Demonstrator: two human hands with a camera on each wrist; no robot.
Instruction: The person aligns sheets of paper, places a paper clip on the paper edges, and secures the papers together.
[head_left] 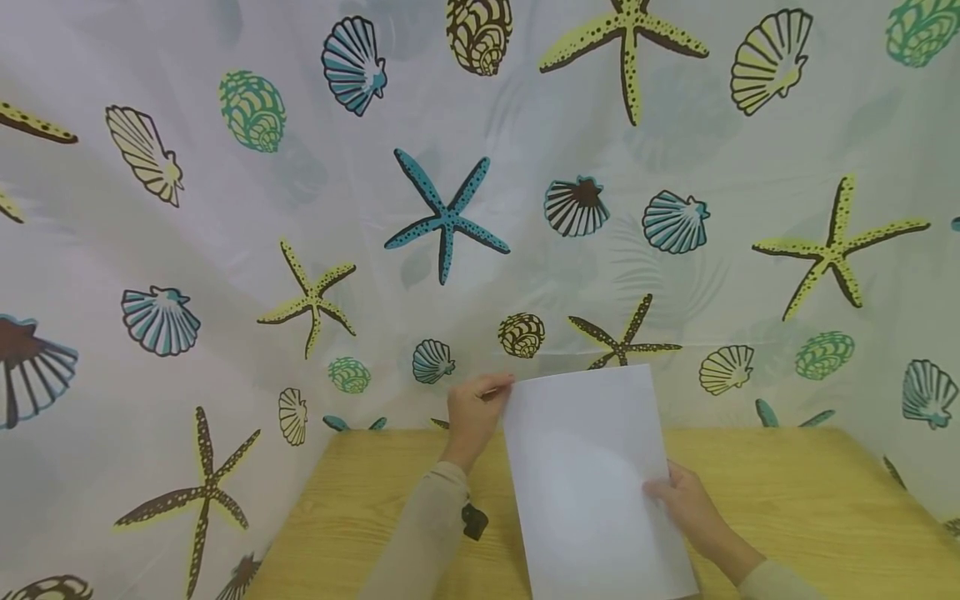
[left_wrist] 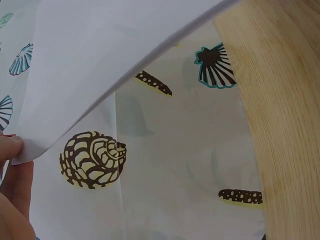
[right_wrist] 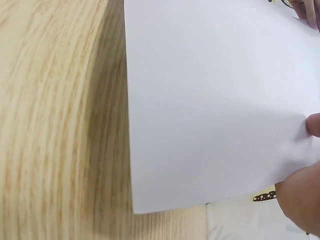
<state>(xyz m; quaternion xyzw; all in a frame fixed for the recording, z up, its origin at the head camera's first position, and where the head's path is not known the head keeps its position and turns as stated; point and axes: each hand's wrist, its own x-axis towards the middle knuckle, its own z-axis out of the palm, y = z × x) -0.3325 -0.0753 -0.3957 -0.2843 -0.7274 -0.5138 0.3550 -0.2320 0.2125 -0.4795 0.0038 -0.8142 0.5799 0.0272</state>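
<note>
A blank white sheet of paper is held up above the wooden table. My left hand pinches its far left corner, near the curtain. My right hand grips its right edge, thumb on top. In the left wrist view the paper arches overhead and my fingertips pinch its corner. In the right wrist view the paper fills most of the frame, with my thumb on its edge.
A white curtain printed with starfish and shells hangs behind and to the left of the table. A small black object lies on the table beside my left sleeve. Bare wood spreads either side of the sheet.
</note>
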